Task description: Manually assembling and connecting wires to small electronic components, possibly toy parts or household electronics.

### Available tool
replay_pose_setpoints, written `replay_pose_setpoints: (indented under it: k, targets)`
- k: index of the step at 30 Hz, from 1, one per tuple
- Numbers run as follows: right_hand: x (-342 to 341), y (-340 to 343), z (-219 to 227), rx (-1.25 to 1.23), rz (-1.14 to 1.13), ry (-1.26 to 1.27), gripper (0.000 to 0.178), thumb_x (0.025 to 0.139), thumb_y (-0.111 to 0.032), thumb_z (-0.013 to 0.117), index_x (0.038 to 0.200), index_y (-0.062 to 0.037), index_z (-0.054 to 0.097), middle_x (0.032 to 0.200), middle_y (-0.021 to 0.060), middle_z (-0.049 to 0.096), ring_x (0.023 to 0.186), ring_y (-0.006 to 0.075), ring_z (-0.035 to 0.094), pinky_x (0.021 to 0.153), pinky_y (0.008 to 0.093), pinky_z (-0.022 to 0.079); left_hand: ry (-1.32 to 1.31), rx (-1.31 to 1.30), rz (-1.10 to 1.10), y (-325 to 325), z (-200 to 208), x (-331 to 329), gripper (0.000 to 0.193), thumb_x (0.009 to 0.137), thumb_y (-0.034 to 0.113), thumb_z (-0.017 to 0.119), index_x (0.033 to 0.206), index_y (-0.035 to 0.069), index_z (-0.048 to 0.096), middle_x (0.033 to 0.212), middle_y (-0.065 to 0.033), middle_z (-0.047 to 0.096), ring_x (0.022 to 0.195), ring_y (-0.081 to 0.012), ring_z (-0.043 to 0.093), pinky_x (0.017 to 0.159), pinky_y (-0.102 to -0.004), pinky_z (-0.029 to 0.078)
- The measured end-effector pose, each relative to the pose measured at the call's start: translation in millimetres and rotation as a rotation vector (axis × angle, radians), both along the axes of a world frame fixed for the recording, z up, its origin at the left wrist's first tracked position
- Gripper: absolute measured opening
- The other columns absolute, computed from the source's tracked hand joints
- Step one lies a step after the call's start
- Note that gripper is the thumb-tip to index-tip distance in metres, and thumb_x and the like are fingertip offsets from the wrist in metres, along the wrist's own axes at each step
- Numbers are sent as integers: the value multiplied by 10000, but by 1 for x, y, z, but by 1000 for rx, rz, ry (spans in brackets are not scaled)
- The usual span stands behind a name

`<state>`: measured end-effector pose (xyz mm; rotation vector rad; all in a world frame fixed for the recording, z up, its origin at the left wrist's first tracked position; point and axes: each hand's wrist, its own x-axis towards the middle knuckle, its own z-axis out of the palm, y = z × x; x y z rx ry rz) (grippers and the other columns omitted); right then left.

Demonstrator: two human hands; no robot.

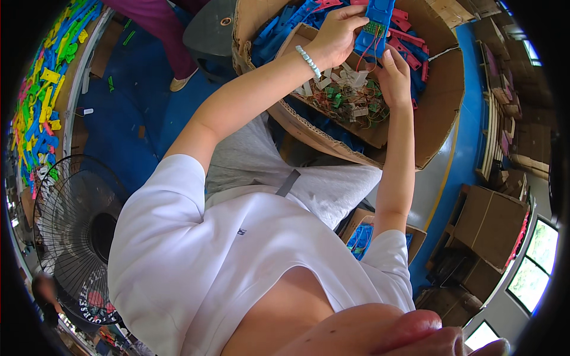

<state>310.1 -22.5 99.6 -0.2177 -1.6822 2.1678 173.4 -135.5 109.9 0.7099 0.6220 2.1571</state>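
Above a large cardboard box [450, 80], both my hands hold a blue plastic casing [380, 8] with a small green circuit board [374, 28] and thin red wires in it. My left hand [339, 37], with a pale beaded bracelet [309, 61] at the wrist, pinches the casing's left side by the board. My right hand [394, 78] grips its lower right edge, fingers partly hidden. Beneath them, an inner cardboard tray [376, 135] carries loose circuit boards [338, 98], wires and white pieces. Blue casings [284, 31] and red casings [406, 48] lie around the tray.
A black fan [80, 219] stands at my left, near a surface heaped with colourful plastic parts [50, 95]. A dark stool [211, 37] and another person's purple trouser leg [160, 32] are beyond. Beside my right elbow sits a small box [418, 242]; stacked cartons [491, 222] line the right.
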Motion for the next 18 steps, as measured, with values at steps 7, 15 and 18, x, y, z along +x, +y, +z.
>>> replay_pose_setpoints:
  k: [7, 15, 18]
  targets:
    - [4, 2, -2, 454, 116, -169, 312, 893, -107, 714, 1170, 16, 642, 1017, 52, 684, 1002, 129, 620, 813, 285, 501, -235, 124, 266, 4, 3, -9, 267, 941, 12, 562, 1207, 33, 565, 1052, -44, 634, 912, -162, 630, 835, -302, 519]
    - [-5, -24, 0, 347, 125, -87, 303, 864, -57, 722, 1152, -1, 646, 943, 38, 695, 735, 83, 577, 664, 239, 447, -121, 95, 75, -17, 19, -3, 314, 961, 52, 557, 1273, 70, 528, 1027, -34, 633, 919, -147, 645, 783, -298, 552]
    - [0, -23, -3, 78, 402, -223, 257, 856, -78, 740, 1089, -12, 655, 903, 50, 677, 720, 108, 569, 650, 244, 439, -105, 110, 78, -17, 23, -3, 351, 960, 64, 567, 1306, 79, 509, 1032, -32, 632, 917, -141, 644, 785, -292, 552]
